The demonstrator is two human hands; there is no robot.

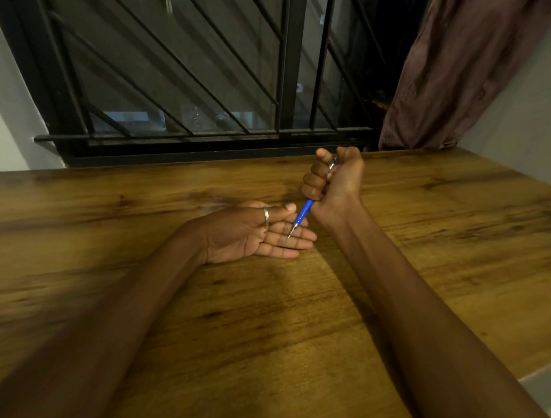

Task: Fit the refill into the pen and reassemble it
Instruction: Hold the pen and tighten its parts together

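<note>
My right hand point(334, 183) is a closed fist around a blue pen point(304, 212), held almost upright above the wooden table point(261, 305). The pen's metal tip points down and rests on the fingers of my left hand point(253, 233). Its silver top end shows between my thumb and forefinger; the middle of the barrel is hidden in the fist. My left hand lies palm up on the table, fingers flat and together, with a silver ring on the thumb, and holds nothing. No separate refill is visible.
A barred window point(186, 72) with a dark sill runs along the table's far edge. A brownish curtain point(457, 68) hangs at the back right. The table's right edge point(517, 376) cuts diagonally near my right forearm.
</note>
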